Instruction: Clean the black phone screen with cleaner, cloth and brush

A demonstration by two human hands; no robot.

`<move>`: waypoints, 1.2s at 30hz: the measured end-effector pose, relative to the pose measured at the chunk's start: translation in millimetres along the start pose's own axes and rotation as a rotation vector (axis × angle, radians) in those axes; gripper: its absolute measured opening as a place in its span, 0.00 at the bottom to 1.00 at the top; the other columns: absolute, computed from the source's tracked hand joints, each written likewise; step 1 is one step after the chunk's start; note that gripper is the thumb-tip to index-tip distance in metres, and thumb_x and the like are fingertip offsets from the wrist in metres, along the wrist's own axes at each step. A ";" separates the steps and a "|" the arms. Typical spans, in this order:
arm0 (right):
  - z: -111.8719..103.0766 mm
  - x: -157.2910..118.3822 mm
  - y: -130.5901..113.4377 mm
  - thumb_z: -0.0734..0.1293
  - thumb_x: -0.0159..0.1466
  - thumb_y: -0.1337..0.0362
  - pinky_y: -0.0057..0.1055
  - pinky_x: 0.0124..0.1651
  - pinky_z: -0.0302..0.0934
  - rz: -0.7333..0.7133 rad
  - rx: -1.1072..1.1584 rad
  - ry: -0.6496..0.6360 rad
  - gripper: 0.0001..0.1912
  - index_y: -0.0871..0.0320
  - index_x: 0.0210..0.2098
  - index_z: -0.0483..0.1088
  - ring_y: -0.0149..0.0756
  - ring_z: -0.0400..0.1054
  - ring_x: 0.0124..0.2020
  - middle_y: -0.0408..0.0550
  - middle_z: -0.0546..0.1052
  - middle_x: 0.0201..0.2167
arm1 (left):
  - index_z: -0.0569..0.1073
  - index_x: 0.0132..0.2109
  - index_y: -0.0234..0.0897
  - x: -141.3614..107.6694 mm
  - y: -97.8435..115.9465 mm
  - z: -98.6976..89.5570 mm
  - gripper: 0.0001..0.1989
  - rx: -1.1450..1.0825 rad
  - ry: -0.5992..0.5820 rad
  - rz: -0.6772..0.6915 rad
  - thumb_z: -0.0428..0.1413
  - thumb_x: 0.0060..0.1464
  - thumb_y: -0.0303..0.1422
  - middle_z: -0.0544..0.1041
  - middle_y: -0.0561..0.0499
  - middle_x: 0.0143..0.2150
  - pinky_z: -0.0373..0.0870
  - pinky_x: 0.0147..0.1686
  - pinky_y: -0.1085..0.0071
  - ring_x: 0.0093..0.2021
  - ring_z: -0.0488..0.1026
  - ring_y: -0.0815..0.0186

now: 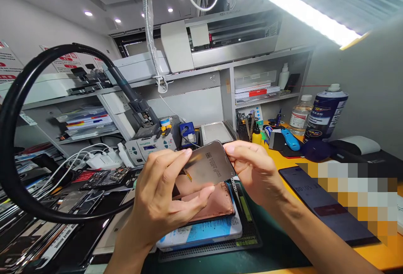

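A phone screen (217, 169) is held tilted up, its grey metallic back with small printed text facing me and a short gold flex connector at its lower left. My left hand (163, 185) grips it by the left side, thumb below and fingers above. At the upper right corner, my right hand (252, 169) pinches the edge between thumb and fingers. Beneath lies a copper-coloured phone panel (220, 202), partly hidden by the left hand. That panel rests on a white and blue box or pack (217, 230), over a dark perforated mat (252, 240).
Right of my arm lies a dark phone (315, 198) showing a timer. Behind stand a spray can (325, 112), a clear bottle (300, 114) and a yellow bottle (257, 135). A black hose (9, 148) loops on the left above several phone parts. A soldering station (151, 146) stands behind.
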State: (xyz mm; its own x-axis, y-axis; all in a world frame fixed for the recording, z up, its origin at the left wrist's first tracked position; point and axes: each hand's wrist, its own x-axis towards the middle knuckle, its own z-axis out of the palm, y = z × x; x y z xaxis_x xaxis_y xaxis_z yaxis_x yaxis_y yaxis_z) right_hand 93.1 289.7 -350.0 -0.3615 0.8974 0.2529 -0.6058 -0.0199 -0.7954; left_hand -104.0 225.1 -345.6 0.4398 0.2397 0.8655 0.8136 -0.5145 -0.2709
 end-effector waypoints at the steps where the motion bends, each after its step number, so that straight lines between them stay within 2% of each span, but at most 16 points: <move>1: -0.1 -0.3 -0.3 0.76 0.51 0.60 0.32 0.35 0.64 0.000 -0.002 0.004 0.07 0.58 0.27 0.82 0.37 0.70 0.30 0.48 0.80 0.26 | 0.67 0.62 0.29 0.3 0.2 -0.3 0.41 0.001 0.001 0.002 0.73 0.43 0.33 0.75 0.35 0.49 0.72 0.51 0.52 0.49 0.73 0.50; 5: -0.1 -1.1 -2.2 0.76 0.51 0.61 0.31 0.34 0.65 0.006 0.014 -0.004 0.08 0.59 0.27 0.82 0.36 0.71 0.29 0.49 0.80 0.27 | 0.67 0.63 0.31 -1.5 1.6 -1.3 0.41 -0.040 0.003 -0.038 0.73 0.43 0.32 0.75 0.38 0.50 0.73 0.51 0.54 0.49 0.73 0.52; 7: -0.3 -1.5 -2.4 0.76 0.52 0.60 0.30 0.32 0.66 0.021 0.028 -0.042 0.08 0.59 0.28 0.82 0.35 0.71 0.28 0.49 0.80 0.26 | 0.68 0.63 0.35 -3.8 2.9 -1.4 0.38 -0.230 -0.026 -0.172 0.71 0.45 0.33 0.76 0.40 0.51 0.73 0.51 0.56 0.50 0.74 0.53; 10: -0.6 -3.0 0.2 0.77 0.56 0.58 0.30 0.27 0.64 -0.041 0.027 -0.085 0.09 0.58 0.32 0.82 0.35 0.72 0.25 0.48 0.80 0.27 | 0.71 0.62 0.36 -6.3 5.8 -1.3 0.31 -0.879 -0.105 -0.586 0.65 0.54 0.44 0.78 0.40 0.50 0.75 0.49 0.58 0.49 0.77 0.53; 13: -0.5 -5.6 4.5 0.77 0.59 0.59 0.27 0.24 0.62 -0.261 -0.059 -0.047 0.09 0.52 0.39 0.81 0.31 0.69 0.21 0.42 0.76 0.24 | 0.76 0.57 0.32 -5.8 10.0 -0.8 0.31 -1.596 -0.207 -0.965 0.58 0.58 0.53 0.81 0.39 0.44 0.78 0.42 0.60 0.44 0.80 0.52; 15: -0.3 -7.6 5.3 0.76 0.60 0.62 0.26 0.27 0.63 -0.395 -0.147 -0.017 0.11 0.49 0.43 0.81 0.29 0.67 0.25 0.40 0.74 0.27 | 0.78 0.55 0.30 -4.6 13.2 0.7 0.31 -1.937 -0.301 -1.062 0.54 0.59 0.54 0.83 0.38 0.42 0.78 0.38 0.63 0.40 0.81 0.55; 17: -0.4 -9.7 3.2 0.74 0.61 0.66 0.26 0.33 0.65 -0.454 -0.212 -0.035 0.12 0.47 0.44 0.82 0.31 0.68 0.33 0.42 0.74 0.33 | 0.78 0.55 0.27 -3.7 16.5 3.3 0.33 -2.152 -0.378 -1.095 0.51 0.62 0.54 0.83 0.38 0.44 0.79 0.38 0.66 0.39 0.82 0.57; 19: -0.4 -12.0 -1.5 0.71 0.60 0.68 0.29 0.39 0.66 -0.431 -0.214 -0.112 0.13 0.49 0.41 0.84 0.35 0.69 0.40 0.45 0.76 0.38 | 0.78 0.55 0.23 -3.5 19.2 6.3 0.35 -2.257 -0.419 -1.123 0.50 0.63 0.54 0.83 0.36 0.46 0.79 0.38 0.68 0.42 0.82 0.58; 21: 0.0 -14.5 -6.8 0.68 0.56 0.69 0.34 0.42 0.66 -0.363 -0.165 -0.178 0.14 0.52 0.37 0.85 0.39 0.71 0.41 0.48 0.78 0.38 | 0.77 0.57 0.21 -3.8 20.6 8.6 0.36 -2.294 -0.422 -1.145 0.49 0.64 0.53 0.82 0.36 0.48 0.80 0.40 0.68 0.44 0.82 0.58; 24: 1.9 -17.4 -12.8 0.68 0.54 0.67 0.36 0.37 0.66 -0.242 -0.057 -0.179 0.14 0.54 0.35 0.85 0.41 0.72 0.35 0.49 0.79 0.32 | 0.75 0.59 0.22 -4.8 20.5 10.0 0.35 -2.317 -0.400 -1.121 0.49 0.65 0.52 0.82 0.36 0.49 0.80 0.42 0.67 0.45 0.82 0.57; 28: 4.0 -18.6 -15.3 0.71 0.55 0.63 0.35 0.30 0.65 -0.135 0.034 -0.171 0.12 0.53 0.37 0.85 0.39 0.70 0.25 0.45 0.74 0.21 | 0.75 0.60 0.24 -6.1 18.9 9.9 0.35 -2.336 -0.459 -1.114 0.52 0.63 0.53 0.82 0.37 0.51 0.79 0.43 0.67 0.48 0.81 0.57; 33: 2.9 -17.3 -14.8 0.73 0.54 0.59 0.33 0.27 0.63 -0.049 0.053 -0.142 0.13 0.55 0.37 0.84 0.37 0.68 0.22 0.47 0.75 0.20 | 0.75 0.60 0.24 -6.2 21.5 9.6 0.36 -2.356 -0.430 -1.153 0.47 0.65 0.54 0.82 0.36 0.50 0.80 0.42 0.67 0.46 0.82 0.57; 36: 2.1 -15.7 -14.3 0.74 0.53 0.59 0.32 0.25 0.62 -0.007 0.073 -0.134 0.14 0.56 0.37 0.84 0.37 0.68 0.20 0.48 0.75 0.18 | 0.77 0.57 0.25 -4.5 23.6 8.6 0.35 -2.322 -0.454 -1.215 0.48 0.64 0.55 0.82 0.36 0.49 0.79 0.40 0.67 0.42 0.81 0.58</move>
State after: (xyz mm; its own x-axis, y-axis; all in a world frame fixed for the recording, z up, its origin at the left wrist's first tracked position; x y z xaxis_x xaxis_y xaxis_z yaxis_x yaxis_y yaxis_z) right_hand 105.9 275.0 -341.4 -0.4458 0.8308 0.3332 -0.6565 -0.0505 -0.7526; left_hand -83.5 218.9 -359.5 0.6154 0.7808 0.1080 -0.5573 0.3342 0.7600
